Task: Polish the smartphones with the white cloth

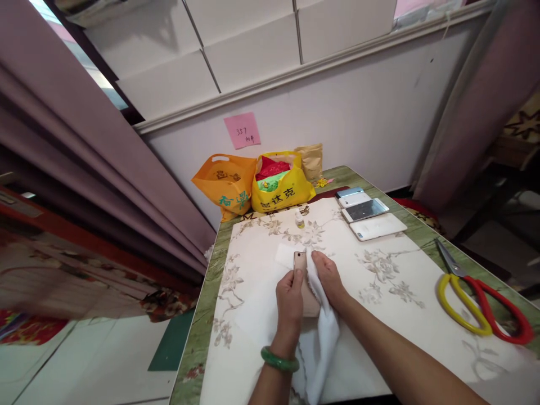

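Note:
A gold smartphone [310, 301] with its camera side up is held over the table. My left hand [289, 298] is closed around its left edge, thumb on the back; a green bangle [279, 360] is on that wrist. My right hand [331, 279] grips a white cloth [324, 332] against the phone's right side, and the cloth hangs down toward me. Part of the phone is covered by cloth and fingers. A white piece [285, 256] like paper or cloth lies behind the phone's top. Just beyond stands a small bottle [300, 219] with a white cap.
Several phones [366, 209] lie at the table's right back. Large scissors [468, 298] with yellow and red handles rest at the right edge. An orange bag [225, 185], a yellow bag [283, 191] and a gold pouch [311, 162] stand at the back on the flower-patterned table mat [253, 281] side.

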Demonstrator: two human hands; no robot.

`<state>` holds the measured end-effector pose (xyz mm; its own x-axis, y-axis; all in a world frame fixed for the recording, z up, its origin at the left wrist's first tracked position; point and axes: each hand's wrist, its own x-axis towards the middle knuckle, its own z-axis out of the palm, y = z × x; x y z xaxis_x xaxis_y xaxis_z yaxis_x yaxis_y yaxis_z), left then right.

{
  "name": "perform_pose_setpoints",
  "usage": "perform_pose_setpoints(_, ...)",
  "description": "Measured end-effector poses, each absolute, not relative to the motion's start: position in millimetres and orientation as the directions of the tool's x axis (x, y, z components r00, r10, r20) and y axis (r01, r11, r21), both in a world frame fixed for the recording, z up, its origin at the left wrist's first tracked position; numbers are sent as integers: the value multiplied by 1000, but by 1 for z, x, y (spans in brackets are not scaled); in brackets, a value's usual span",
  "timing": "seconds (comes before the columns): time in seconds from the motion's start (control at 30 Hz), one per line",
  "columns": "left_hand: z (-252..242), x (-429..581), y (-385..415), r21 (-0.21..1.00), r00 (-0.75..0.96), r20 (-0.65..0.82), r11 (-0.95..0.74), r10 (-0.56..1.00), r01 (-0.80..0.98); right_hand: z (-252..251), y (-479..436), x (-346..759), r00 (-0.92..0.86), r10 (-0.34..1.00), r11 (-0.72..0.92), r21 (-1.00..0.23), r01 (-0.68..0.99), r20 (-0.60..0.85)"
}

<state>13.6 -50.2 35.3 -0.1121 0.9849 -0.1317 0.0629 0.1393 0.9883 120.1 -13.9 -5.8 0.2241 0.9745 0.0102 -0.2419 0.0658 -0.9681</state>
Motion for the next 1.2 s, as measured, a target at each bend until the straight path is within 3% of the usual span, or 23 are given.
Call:
perform_pose_setpoints(0.33, 37, 23, -45, 987, -191, -85, 109, 978, 120, -3, -12, 129, 210, 977, 11, -982, -187, -30)
perform_pose_setpoints(0.47, 35, 32, -41, 988, -305, -15, 60, 952, 141, -6, -13, 128, 219, 974, 70, -996, -62, 55)
perform_pose_setpoints(0.6, 40, 35, -31, 991, -439, 54, 8, 897, 137, -7, -18, 124, 106, 983, 145, -987, 67, 152)
perform_pose_setpoints(0.73, 43, 30, -13, 997, -481, 62, -30, 874, 74, -6, -22, 122, 28, 982, 185, -979, 90, 188)
perform_pose_setpoints(0.97, 45, 28, -8, 984, -471, 133, -60, 872, 167, -9, -21, 125, 29, 986, 165, -986, -36, 164)
perform_pose_setpoints(1.2, 39, 35, -53, 908, -166, 82, -5, 983, 419, -3, -18, 135, 132, 986, -42, -918, -395, -102)
